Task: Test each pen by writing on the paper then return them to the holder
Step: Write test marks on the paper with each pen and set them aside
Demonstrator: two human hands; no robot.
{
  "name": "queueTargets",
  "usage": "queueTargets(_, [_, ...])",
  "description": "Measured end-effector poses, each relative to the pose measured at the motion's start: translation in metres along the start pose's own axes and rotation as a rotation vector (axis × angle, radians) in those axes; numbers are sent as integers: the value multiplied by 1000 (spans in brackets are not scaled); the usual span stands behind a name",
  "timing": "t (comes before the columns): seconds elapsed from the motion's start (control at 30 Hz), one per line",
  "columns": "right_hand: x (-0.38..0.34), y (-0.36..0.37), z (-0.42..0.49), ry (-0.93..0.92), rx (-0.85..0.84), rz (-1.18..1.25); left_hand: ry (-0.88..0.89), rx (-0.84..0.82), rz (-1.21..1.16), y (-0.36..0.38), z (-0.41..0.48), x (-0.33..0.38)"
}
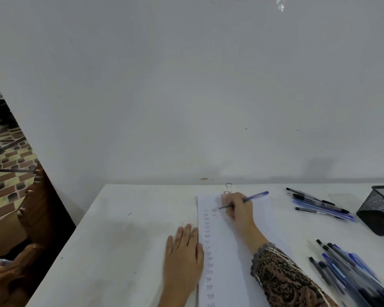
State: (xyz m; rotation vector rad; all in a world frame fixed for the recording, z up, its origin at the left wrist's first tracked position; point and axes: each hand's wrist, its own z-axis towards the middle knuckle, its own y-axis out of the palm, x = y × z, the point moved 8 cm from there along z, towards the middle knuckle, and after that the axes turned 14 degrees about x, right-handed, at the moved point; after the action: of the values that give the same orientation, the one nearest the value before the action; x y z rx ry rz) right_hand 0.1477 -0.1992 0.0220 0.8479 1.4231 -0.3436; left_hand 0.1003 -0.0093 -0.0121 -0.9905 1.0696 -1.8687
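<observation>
The paper [224, 251] lies lengthwise on the white surface [120, 240], running from 6 o'clock up to 12, where a binder clip [228, 188] stands at its far end. A column of small handwritten words runs down the sheet's left margin, and a second column holds two entries at the top.

The right hand [237, 207] rests on the far part of the sheet. Its grip is clamped on a blue pen [256, 196], thumb and fingers curled round the barrel. The pen slants, its cap end pointing to 2 o'clock and its tip down on the sheet at 9 o'clock of the hand, just beside the second column. A patterned sleeve [282, 275] covers the forearm, which crosses the paper toward 5 o'clock.

The left hand [184, 251] lies flat at 9 o'clock of the sheet, its grip apart and holding nothing. Its fingers are straight, and its inner edge lies on the paper's margin.

At 3 o'clock of the writing hand lies a row of pens [319, 204], black and blue, well apart from the paper. Just beyond them, at the frame's right edge, sits the black mesh holder [381, 209] — tipped on its side. A heap of pens [350, 271] lies at 4 o'clock, near the sleeve.
</observation>
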Motion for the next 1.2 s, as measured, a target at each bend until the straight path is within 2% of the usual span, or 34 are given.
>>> queueTargets(0.1, [1,-19,-1,202,56,288,-34,-43,-13,-1,-1,1])
queueTargets(0.2, [6,-28,-12,228,93,386,-101,-37,-10,-7,0,-4])
queueTargets(0.27, [10,-32,-21,238,123,450,-57,-5,-22,-9,1,2])
queueTargets(0.37, [13,-34,-35,293,144,554,-95,-22,-33,-13,0,2])
queueTargets(0.67, [-6,-68,-63,271,250,433,-110,-48,-77,-15,-3,3])
queueTargets(0.73, [-35,-94,-63,165,253,189,-113,-45,-86,-13,-2,2])
queueTargets(0.83, [-87,-147,-65,-194,279,-665,-111,-51,-74,-11,-2,1])
queueTargets(0.9, [-105,-188,-68,-299,381,-1080,-114,-34,-86,-11,-3,2])
queueTargets(0.97, [-108,-217,-75,-246,444,-1306,-112,-32,-75,-12,-4,2])
queueTargets(1.07, [-105,-229,-85,-206,382,-1574,-112,-42,-64,-14,-3,3])
queueTargets(1.2, [-102,-230,-94,-255,361,-1586,-111,-27,-87,-16,-2,4])
